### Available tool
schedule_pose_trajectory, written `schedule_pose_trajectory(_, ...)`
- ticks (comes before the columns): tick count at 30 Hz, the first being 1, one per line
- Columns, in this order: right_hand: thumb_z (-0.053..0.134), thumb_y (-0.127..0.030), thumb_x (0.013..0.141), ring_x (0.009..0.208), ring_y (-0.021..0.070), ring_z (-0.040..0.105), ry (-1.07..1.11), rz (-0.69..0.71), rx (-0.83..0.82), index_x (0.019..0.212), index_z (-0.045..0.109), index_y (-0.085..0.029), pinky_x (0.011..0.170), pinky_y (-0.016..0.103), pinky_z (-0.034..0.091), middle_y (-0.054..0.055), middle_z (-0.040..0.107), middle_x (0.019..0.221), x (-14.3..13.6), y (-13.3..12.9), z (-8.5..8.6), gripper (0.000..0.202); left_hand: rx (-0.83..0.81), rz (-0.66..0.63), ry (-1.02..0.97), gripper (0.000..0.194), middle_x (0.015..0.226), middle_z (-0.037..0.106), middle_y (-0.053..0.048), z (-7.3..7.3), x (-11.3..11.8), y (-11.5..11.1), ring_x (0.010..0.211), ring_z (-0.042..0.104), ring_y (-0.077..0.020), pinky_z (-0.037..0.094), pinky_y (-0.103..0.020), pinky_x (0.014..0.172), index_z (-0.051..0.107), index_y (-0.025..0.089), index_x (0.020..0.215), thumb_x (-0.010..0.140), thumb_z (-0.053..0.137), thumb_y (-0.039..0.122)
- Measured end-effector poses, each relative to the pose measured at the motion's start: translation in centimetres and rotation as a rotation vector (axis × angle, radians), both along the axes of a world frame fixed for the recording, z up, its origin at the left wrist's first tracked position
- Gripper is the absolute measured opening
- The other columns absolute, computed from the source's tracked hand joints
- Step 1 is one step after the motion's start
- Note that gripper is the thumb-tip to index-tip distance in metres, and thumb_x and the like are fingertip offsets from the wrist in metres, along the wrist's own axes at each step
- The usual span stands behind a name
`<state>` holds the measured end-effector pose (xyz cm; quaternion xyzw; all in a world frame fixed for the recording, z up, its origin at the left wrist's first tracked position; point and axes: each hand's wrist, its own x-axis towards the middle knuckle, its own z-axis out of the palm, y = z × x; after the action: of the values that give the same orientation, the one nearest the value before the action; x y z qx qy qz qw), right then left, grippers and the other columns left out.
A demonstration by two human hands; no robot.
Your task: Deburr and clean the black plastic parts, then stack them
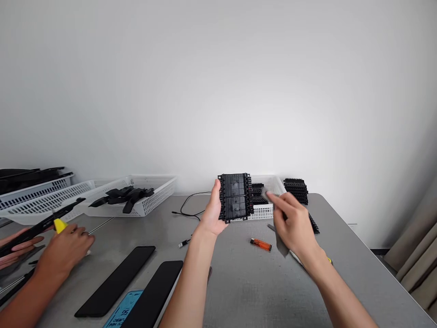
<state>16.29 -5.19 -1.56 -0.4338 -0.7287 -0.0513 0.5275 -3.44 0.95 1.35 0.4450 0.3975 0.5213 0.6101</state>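
My left hand [212, 209] grips a black plastic panel [235, 197] by its left edge and holds it upright above the table. Rows of small knobs run down both sides of the panel. To its right, my right hand [294, 224] is closed in a pinch, apart from the panel. A small greyish thing, blurred, shows at its fingertips; its kind cannot be made out. Below and left of that hand lies an orange lighter [261, 244]. A thin pen-like tool [295, 258] is partly hidden under my right wrist.
Behind the panel stands a white basket [264, 212] with black parts. More black parts [296, 189] are stacked to its right. A black cable [186, 212], two dark flat slabs [118, 280] and another white basket [159, 197] are leftward. A co-worker's hand [63, 248] holds something yellow.
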Motion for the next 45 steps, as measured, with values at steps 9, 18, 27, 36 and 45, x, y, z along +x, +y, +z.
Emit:
schedule_pose_trajectory(9, 0.031, -0.012, 0.098, 0.058, 0.0136, 0.047, -0.144, -0.175, 0.020, 0.152, 0.041, -0.014, 0.050, 0.025, 0.042, 0.010, 0.057, 0.094, -1.2, 2.3, -1.9, 0.055, -0.125, -0.260, -0.062, 0.070, 0.095, 0.076, -0.012, -0.6, 1.7, -0.7, 0.095, 0.072, -0.0295, 0.059, -0.042, 0.081, 0.071, 0.020, 0.111, 0.081, 0.048, 0.079)
schedule_pose_trajectory(18, 0.038, -0.004, 0.088, 0.066, 0.0167, 0.056, -0.576, -0.032, -0.237, 0.138, 0.056, -0.008, 0.058, 0.028, 0.042, 0.011, 0.062, 0.097, -3.2, -0.1, -1.0, 0.054, -0.128, 0.042, -0.284, 0.062, 0.085, 0.077, -0.011, 1.0, 0.2, -0.1, 0.079, 0.075, -0.0245, 0.061, -0.032, 0.068, 0.071, 0.016, 0.112, 0.087, 0.050, 0.069)
schedule_pose_trajectory(27, 0.039, -0.014, 0.098, 0.061, 0.0120, 0.050, 0.024, -0.100, 0.086, 0.132, 0.062, -0.012, 0.056, 0.025, 0.042, 0.006, 0.059, 0.087, -1.1, 0.0, -0.6, 0.042, -0.194, 0.047, -0.161, 0.067, 0.112, 0.076, -0.011, 0.5, 0.0, -0.3, 0.103, 0.072, -0.0273, 0.060, -0.036, 0.084, 0.067, 0.022, 0.124, 0.078, 0.063, 0.070)
schedule_pose_trajectory(36, 0.033, -0.013, 0.098, 0.059, 0.0126, 0.051, -0.170, -0.307, 0.027, 0.136, 0.060, -0.013, 0.052, 0.025, 0.041, 0.008, 0.059, 0.091, -1.8, 2.2, -2.1, 0.047, 0.019, -0.152, -0.112, 0.045, 0.145, 0.056, -0.006, -2.7, 2.3, -0.7, 0.149, 0.030, -0.0292, 0.034, -0.045, 0.117, 0.069, 0.030, 0.122, 0.083, 0.069, 0.052)
schedule_pose_trajectory(45, 0.038, -0.013, 0.095, 0.062, 0.0162, 0.061, -0.437, -0.392, -0.286, 0.149, 0.046, -0.012, 0.049, 0.027, 0.038, 0.009, 0.064, 0.095, -3.9, 1.0, -1.9, 0.054, 0.118, 0.108, 0.084, 0.046, 0.151, 0.050, -0.005, -1.9, 4.0, -1.9, 0.152, 0.024, -0.0296, 0.022, -0.041, 0.122, 0.071, 0.025, 0.115, 0.080, 0.071, 0.056)
